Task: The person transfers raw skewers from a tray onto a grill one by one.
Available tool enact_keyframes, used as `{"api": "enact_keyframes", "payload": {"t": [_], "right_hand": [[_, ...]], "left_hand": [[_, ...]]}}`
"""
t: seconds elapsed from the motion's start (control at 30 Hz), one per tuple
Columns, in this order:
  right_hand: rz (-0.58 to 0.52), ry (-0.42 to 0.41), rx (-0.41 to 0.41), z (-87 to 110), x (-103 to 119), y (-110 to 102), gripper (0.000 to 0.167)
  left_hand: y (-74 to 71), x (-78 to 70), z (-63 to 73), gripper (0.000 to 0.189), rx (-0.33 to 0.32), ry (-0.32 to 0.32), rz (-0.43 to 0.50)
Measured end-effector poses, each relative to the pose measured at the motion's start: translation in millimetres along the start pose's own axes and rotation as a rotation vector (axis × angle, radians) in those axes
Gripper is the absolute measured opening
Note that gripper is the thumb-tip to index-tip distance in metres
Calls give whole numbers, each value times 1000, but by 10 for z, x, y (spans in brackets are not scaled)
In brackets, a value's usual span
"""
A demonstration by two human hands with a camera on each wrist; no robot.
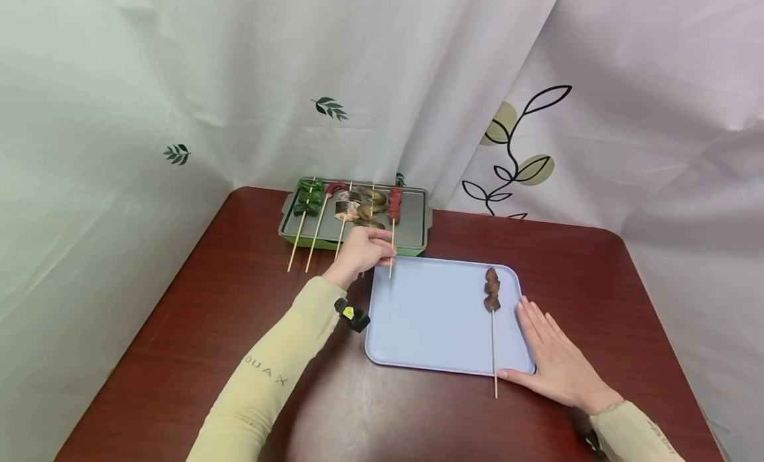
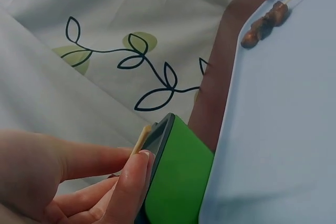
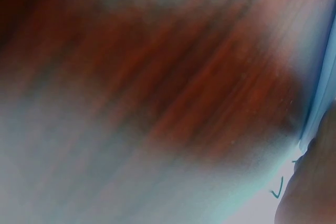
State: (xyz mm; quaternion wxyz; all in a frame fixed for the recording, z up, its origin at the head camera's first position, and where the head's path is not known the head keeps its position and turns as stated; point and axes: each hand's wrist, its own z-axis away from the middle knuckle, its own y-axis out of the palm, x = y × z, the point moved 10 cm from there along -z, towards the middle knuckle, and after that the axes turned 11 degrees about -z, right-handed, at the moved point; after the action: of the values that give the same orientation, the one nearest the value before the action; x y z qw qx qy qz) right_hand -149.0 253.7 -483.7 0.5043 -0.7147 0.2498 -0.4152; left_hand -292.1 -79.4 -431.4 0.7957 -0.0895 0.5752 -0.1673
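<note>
My left hand [image 1: 365,248] pinches the wooden stick of a red meat skewer [image 1: 394,205] at the front edge of the grill pan [image 1: 412,231]. In the left wrist view the stick's end [image 2: 140,139] pokes up between thumb and finger. My right hand [image 1: 564,366] rests with straight fingers along the right rim of a pale blue tray [image 1: 430,316]. On that tray's right side lies a brown meat skewer [image 1: 492,291], its stick reaching past the front rim close to my right thumb. The right wrist view is mostly blurred table, with part of the hand [image 3: 310,182] at its edge.
Also on the pan, left of the red skewer, lie a green pepper skewer [image 1: 308,198], a dark red one [image 1: 334,189], a pale chunky one [image 1: 347,206] and a brownish one [image 1: 371,198]. Everything stands on a dark red wooden table [image 1: 179,316], with white curtains [image 1: 256,71] behind.
</note>
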Motion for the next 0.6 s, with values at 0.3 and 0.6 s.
{"api": "enact_keyframes", "payload": {"t": [0.3,0.6], "right_hand": [[-3,-2,2,0,11,0,118],[4,-8,3,-5,1,7,118]], "left_hand": [[-29,25,-5,39,-25,1,-26],[-111,10,108,37,-53,38,-152]]}}
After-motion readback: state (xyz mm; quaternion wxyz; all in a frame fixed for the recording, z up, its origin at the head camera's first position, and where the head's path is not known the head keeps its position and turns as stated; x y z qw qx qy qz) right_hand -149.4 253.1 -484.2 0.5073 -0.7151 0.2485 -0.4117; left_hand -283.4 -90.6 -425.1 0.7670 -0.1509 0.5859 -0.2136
